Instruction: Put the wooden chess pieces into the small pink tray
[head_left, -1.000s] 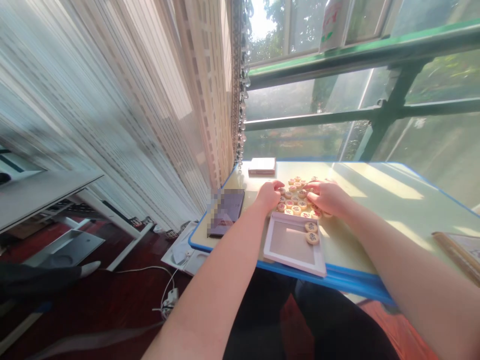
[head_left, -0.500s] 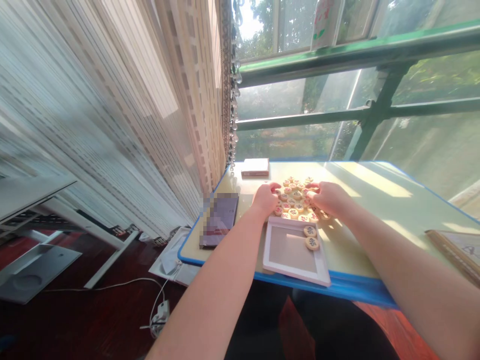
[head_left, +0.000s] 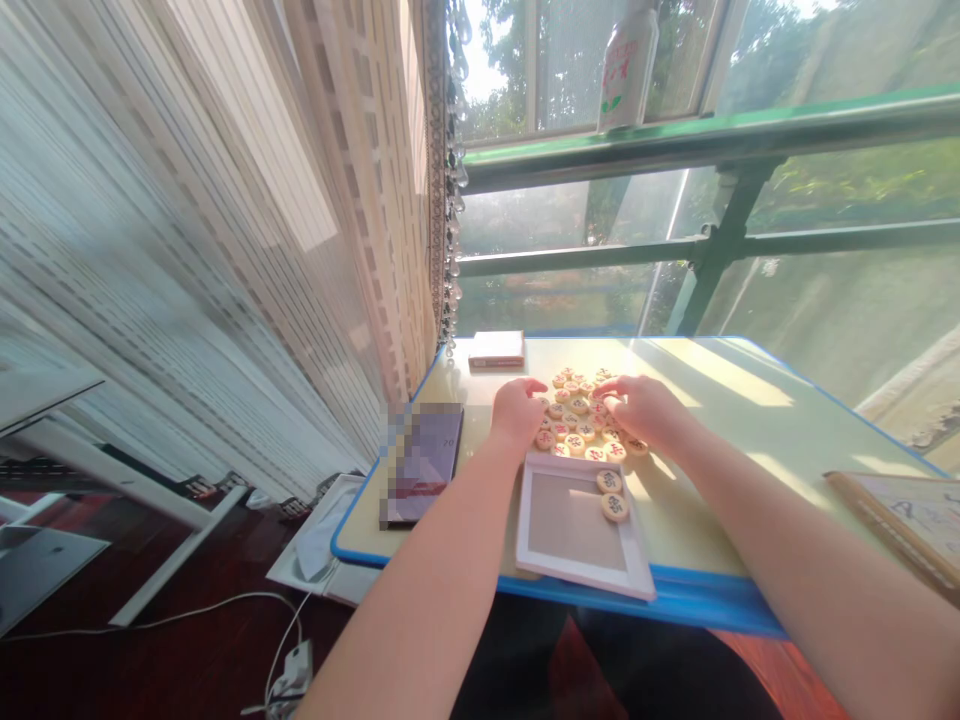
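Observation:
A cluster of round wooden Chinese chess pieces (head_left: 574,443), marked in red and dark characters, lies on the pale table (head_left: 735,480). My left hand (head_left: 517,413) is at the cluster's left edge, fingers apart and bent toward the pieces. On the opposite side, my right hand (head_left: 646,410) reaches over the right edge with fingers spread, its fingertips at the pieces. Neither hand visibly lifts a piece. Just nearer to me is a shallow white tray (head_left: 524,520). Two dark-marked pieces (head_left: 613,508) lie inside along its right side.
Left of my forearm lies a dark tablet (head_left: 435,455), partly pixelated. A small white box (head_left: 496,350) sits at the back left. At the right edge is a flat board-like box (head_left: 900,520). Curtains (head_left: 360,250) hang left; a can (head_left: 628,75) stands on the window ledge.
The whole view has shifted slightly, so the table appears lower and further left. Both hands stay beside the cluster; the right hand's fingers look more spread. The two tray pieces remain in place.

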